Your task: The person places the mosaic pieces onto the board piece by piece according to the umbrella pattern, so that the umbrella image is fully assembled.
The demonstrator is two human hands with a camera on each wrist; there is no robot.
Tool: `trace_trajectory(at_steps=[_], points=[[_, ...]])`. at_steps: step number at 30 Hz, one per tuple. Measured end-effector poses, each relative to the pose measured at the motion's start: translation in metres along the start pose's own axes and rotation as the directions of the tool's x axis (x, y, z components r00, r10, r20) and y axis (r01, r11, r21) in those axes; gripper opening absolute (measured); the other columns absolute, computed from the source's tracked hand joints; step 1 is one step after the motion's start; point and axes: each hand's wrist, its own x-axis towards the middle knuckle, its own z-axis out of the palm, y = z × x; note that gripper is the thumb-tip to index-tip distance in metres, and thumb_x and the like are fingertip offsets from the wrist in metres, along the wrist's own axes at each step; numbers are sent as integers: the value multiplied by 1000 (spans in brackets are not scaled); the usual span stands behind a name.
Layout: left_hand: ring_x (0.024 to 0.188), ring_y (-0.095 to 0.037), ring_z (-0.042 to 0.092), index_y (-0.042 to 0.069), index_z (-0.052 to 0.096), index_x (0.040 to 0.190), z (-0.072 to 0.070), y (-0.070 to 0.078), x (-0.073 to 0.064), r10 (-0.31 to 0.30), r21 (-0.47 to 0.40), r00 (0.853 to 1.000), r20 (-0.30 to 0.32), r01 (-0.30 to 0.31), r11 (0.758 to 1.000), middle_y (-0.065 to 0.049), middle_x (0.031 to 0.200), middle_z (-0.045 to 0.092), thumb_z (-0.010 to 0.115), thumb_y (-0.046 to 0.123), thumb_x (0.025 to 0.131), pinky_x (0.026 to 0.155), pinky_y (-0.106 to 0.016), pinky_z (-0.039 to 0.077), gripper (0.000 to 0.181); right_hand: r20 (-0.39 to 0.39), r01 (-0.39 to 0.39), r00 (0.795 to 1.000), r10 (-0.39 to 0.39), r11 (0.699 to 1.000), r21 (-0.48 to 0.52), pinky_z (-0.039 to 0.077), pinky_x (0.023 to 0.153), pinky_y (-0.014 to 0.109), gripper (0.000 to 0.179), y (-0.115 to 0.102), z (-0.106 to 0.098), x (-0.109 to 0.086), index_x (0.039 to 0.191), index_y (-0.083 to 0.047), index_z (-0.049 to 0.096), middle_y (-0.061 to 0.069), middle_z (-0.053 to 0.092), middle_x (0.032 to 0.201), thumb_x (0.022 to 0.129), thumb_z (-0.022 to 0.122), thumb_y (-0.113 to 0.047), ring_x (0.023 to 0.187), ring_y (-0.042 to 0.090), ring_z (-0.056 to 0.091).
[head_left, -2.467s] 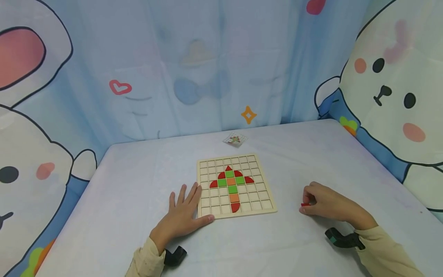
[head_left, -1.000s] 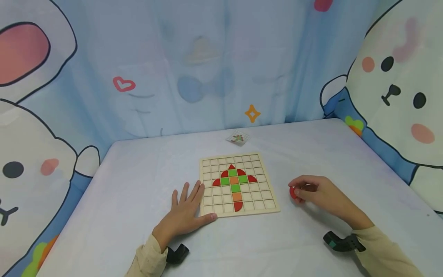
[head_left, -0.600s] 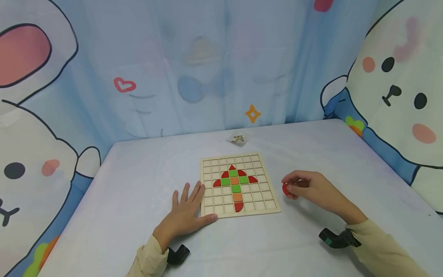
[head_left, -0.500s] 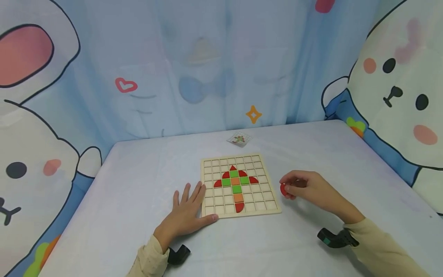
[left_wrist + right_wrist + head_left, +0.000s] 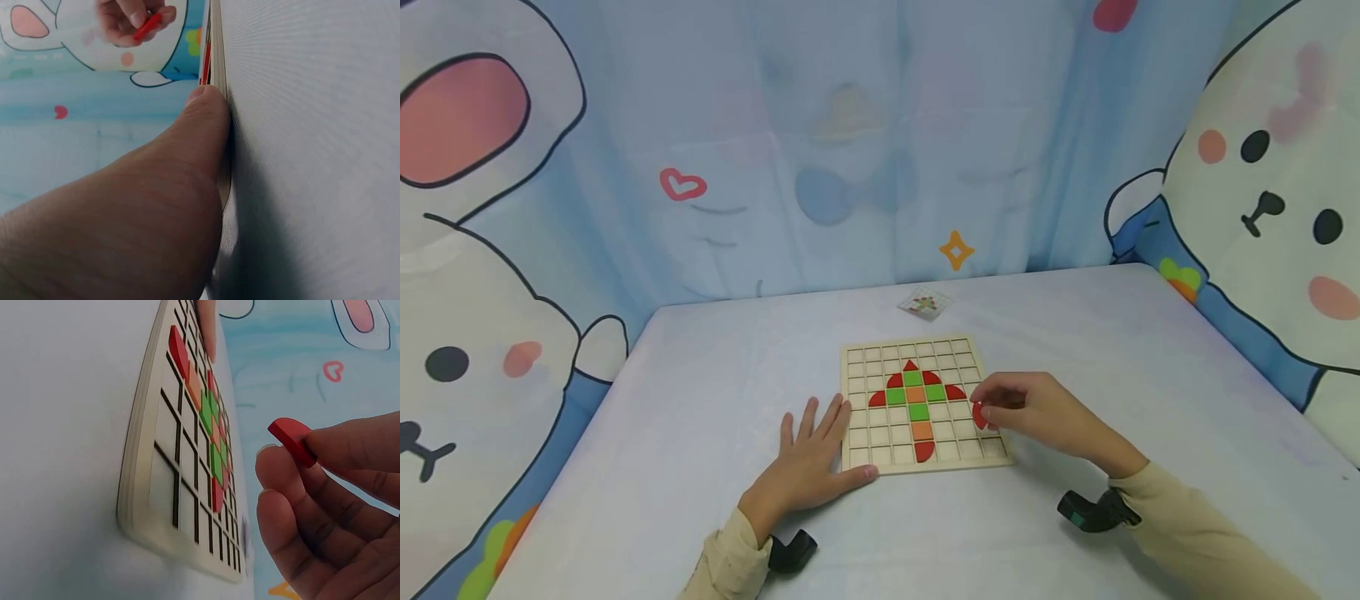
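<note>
A square wooden grid board (image 5: 880,454) lies on the white table, with red, green and orange tiles forming an arrow-like figure in its cells. My left hand (image 5: 808,467) rests spread along the board's left edge, its thumb at the near left corner. Between thumb and fingers my right hand (image 5: 1037,417) pinches a red quarter-round tile (image 5: 979,415) above the board's right side. In the right wrist view the red tile (image 5: 294,440) shows its flat edge, held clear of the board. The left wrist view shows my left thumb (image 5: 203,119) against the board's edge.
A small card (image 5: 925,303) with a coloured pattern on a grid lies behind the board. A blue curtain (image 5: 850,208) with cartoon figures hangs at the back and sides. Black wrist cameras (image 5: 1093,510) sit under both wrists.
My right hand has moved left with the red tile, from the table at the right to over the board's right edge. My left hand has stayed at the board.
</note>
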Motion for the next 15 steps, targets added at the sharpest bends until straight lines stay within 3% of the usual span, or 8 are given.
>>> trace_trajectory(at_steps=[15], points=[[163,-41,-6,8,19,172,0,0,1,3,-3,1000,-4,-3,1000,-8,180,10,60,74,97,122,-69,-8,108,73,135,988,-135,991,2,60,79,31,14,-19,27,25,111,-2,77,-2,74,96,99,71,-2,85,17,68]])
